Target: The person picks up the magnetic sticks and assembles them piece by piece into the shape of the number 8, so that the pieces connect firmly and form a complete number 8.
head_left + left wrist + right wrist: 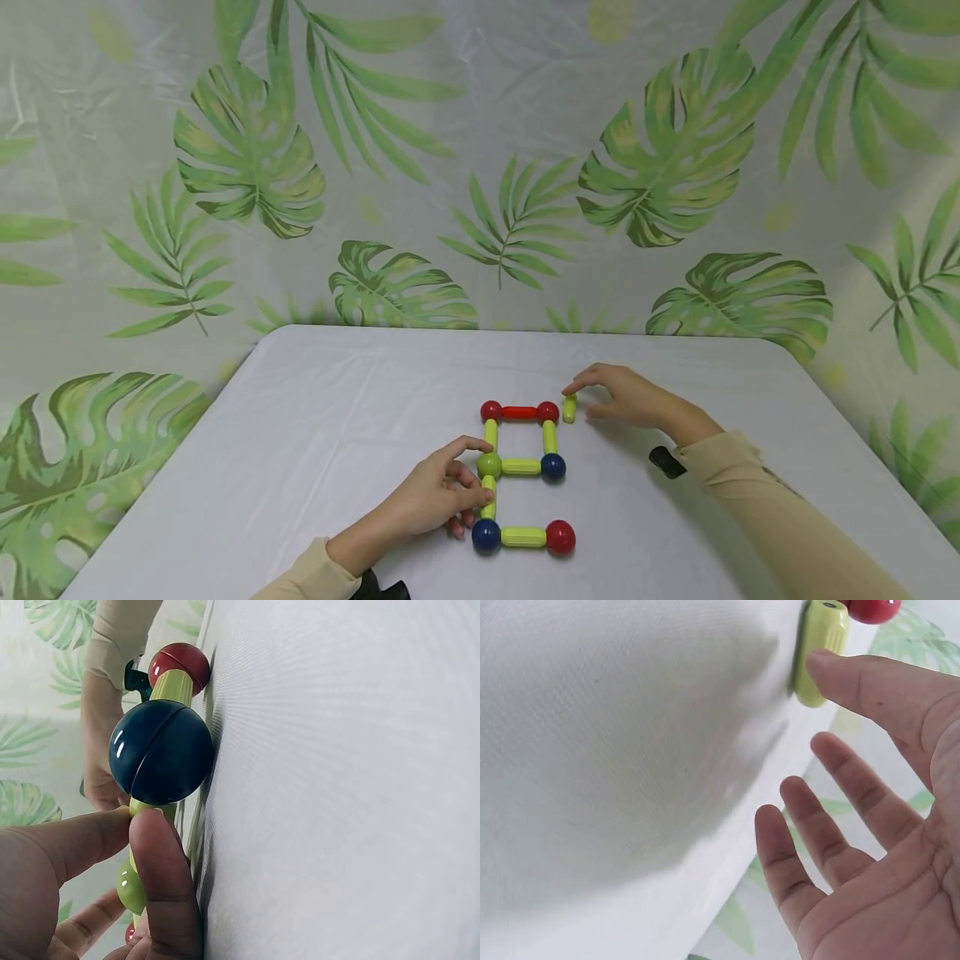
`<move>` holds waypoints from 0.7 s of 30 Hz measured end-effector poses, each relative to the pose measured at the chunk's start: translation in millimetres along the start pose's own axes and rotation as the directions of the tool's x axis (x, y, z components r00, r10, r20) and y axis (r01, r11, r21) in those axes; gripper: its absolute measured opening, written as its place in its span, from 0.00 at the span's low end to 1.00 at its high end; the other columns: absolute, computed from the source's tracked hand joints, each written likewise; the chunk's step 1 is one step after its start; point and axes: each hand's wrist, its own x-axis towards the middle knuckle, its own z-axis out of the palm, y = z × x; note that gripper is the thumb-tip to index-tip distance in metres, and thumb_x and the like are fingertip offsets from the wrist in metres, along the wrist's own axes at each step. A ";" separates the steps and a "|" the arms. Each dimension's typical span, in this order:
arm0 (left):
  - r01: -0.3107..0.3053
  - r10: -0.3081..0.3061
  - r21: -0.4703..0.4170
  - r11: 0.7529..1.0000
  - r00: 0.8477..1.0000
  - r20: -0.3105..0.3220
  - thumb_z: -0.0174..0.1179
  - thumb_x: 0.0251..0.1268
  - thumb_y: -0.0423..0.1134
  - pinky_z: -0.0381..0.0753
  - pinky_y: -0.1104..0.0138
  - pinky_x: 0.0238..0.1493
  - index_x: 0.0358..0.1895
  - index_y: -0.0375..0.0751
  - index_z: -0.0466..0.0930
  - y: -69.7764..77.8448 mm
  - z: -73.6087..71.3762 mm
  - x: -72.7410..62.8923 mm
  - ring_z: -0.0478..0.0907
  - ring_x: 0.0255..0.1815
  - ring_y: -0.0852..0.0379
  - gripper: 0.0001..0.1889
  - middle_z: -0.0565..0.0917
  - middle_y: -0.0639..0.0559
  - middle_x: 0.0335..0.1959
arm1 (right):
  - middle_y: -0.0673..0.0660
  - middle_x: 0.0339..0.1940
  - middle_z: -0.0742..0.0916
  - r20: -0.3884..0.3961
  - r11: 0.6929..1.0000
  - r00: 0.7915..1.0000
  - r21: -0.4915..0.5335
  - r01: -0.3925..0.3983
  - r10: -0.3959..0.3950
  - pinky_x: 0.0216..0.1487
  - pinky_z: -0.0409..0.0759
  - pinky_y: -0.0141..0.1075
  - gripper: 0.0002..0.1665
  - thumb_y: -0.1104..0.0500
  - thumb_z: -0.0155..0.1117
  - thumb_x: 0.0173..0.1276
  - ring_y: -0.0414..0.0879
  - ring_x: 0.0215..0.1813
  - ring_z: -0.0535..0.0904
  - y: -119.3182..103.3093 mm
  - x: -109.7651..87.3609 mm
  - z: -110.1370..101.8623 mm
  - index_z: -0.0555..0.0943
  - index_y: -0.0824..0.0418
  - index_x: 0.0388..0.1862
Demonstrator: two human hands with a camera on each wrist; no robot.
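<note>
A frame of magnetic building balls and rods lies flat on the white table. My left hand (pixel 438 492) pinches the lower-left yellow-green rod (pixel 488 504), which joins the green ball (pixel 489 464) to a dark blue ball (pixel 486 536); the left wrist view shows fingertips on the rod just past the dark blue ball (pixel 161 752). Right of the upper red ball (pixel 548 412), a loose yellow-green rod (pixel 570 408) lies on its side. My right hand (pixel 622 396) reaches over it, one fingertip on the rod (pixel 810 686), the other fingers spread and empty.
Two red balls joined by a red rod (pixel 519 412) form the frame's top. A second dark blue ball (pixel 553 467) sits mid-right, and another red ball (pixel 560 537) ends the bottom row. The table (pixel 675 533) meets a leaf-patterned curtain (pixel 525 167) behind.
</note>
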 end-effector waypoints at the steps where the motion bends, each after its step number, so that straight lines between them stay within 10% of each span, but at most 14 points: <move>1: 0.000 0.000 -0.002 1.000 1.000 0.000 0.73 0.70 0.36 0.82 0.69 0.21 0.73 0.50 0.73 -0.1 0.0 0.0 0.81 0.21 0.60 0.31 0.84 0.48 0.36 | 0.65 0.66 0.86 0.004 1.000 1.000 0.003 -0.006 0.006 0.74 0.73 0.67 0.23 0.67 0.75 0.69 0.68 0.71 0.78 0.4 1.3 0.7 0.88 0.56 0.62; 21: 0.001 -0.001 -0.012 1.000 1.000 0.003 0.73 0.70 0.35 0.83 0.69 0.21 0.73 0.49 0.72 0.3 0.2 0.3 0.81 0.21 0.59 0.31 0.84 0.47 0.36 | 0.59 0.60 0.88 0.054 0.999 0.999 -0.034 -0.001 0.003 0.72 0.77 0.63 0.19 0.68 0.74 0.70 0.63 0.67 0.81 -3.5 9.4 4.4 0.91 0.55 0.57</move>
